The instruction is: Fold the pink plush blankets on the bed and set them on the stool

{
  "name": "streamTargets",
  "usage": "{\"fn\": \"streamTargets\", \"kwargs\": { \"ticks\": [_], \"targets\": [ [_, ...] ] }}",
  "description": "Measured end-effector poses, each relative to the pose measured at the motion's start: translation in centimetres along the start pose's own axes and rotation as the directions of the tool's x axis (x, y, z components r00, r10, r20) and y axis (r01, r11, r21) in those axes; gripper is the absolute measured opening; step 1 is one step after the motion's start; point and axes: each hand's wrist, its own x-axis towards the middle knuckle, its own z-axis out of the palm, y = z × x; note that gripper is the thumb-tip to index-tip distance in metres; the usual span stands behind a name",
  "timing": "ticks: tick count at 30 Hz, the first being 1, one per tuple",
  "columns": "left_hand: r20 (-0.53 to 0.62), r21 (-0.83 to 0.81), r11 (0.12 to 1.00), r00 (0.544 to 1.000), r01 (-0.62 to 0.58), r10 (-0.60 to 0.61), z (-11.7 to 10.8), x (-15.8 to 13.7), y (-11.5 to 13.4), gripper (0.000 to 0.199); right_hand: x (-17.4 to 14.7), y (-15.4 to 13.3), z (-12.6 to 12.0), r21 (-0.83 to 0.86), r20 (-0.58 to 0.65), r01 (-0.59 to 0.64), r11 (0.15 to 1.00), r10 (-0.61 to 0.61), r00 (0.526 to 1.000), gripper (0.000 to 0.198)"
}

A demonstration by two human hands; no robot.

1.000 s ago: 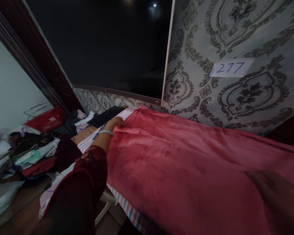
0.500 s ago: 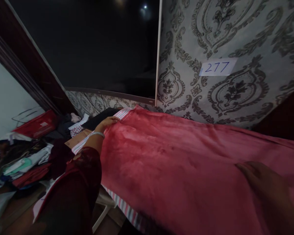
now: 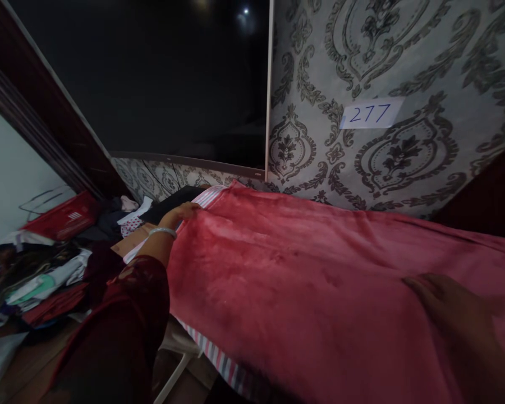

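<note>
A red plush blanket [image 3: 286, 264] is spread over the surface before me, with a striped edging [image 3: 219, 353] along its near left side. At its far left corner, my left hand [image 3: 184, 212] is closed on the edge, by the striped part; its fingertips are partly hidden. My right hand [image 3: 446, 303] rests on top of the blanket at the right, with fingers stretched toward the left and touching the cloth. The blanket's right end runs out of view.
A heap of clothes [image 3: 59, 275] lies at the left, with a red bag [image 3: 65, 216] behind it. A dark screen [image 3: 172, 84] and patterned wall [image 3: 404, 146] with a paper marked 277 [image 3: 372, 113] stand behind the blanket. A pale chair leg [image 3: 172, 376] shows below.
My left hand has shifted very slightly left along with the view. Both hands stay on the blanket, which lies much as before.
</note>
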Motion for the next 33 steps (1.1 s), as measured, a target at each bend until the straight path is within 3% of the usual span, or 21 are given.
{"fn": "streamTargets", "kwargs": {
  "ticks": [7, 13, 18, 23, 25, 29, 33],
  "targets": [
    [-0.116, 0.248, 0.953, 0.982, 0.176, -0.151, 1.5, -1.0, 0.9, 0.035, 0.0, -0.6, -0.4, -0.016, 0.024, -0.018, 1.000, 0.018, 1.000, 0.046],
    [-0.186, 0.355, 0.907, 0.968, 0.225, -0.167, 2.8, -1.3, 2.7, 0.038, -0.3, -1.9, -0.8, -0.017, 0.039, -0.024, 1.000, 0.024, 0.999, 0.045],
    [-0.186, 0.394, 0.909, 0.980, 0.134, -0.064, 2.9, -2.0, 4.0, 0.042, -0.4, -1.9, -0.8, -0.015, 0.009, -0.008, 1.000, 0.008, 1.000, 0.042],
    [-0.056, 0.399, 0.906, 0.982, -0.145, 0.181, 3.6, -3.0, 5.5, 0.052, -0.5, -2.1, -1.0, -0.019, 0.034, 0.009, 1.000, -0.008, 0.999, 0.041],
    [-0.021, 0.395, 0.896, 0.973, -0.203, 0.229, 3.9, -3.2, 5.9, 0.050, -0.4, -1.9, -0.9, -0.017, 0.031, 0.029, 0.999, -0.028, 0.999, 0.040],
    [-0.066, 0.400, 0.897, 0.970, -0.188, 0.233, 3.8, -3.8, 6.3, 0.037, 0.1, -0.5, -0.3, 0.030, 0.005, 0.124, 0.992, -0.124, 0.992, 0.035],
    [-0.189, 0.396, 0.907, 0.954, -0.142, 0.232, 3.0, -5.5, 6.3, 0.039, 0.7, 2.0, 0.4, 0.057, -0.014, 0.242, 0.968, -0.242, 0.970, 0.033]
  ]
}}
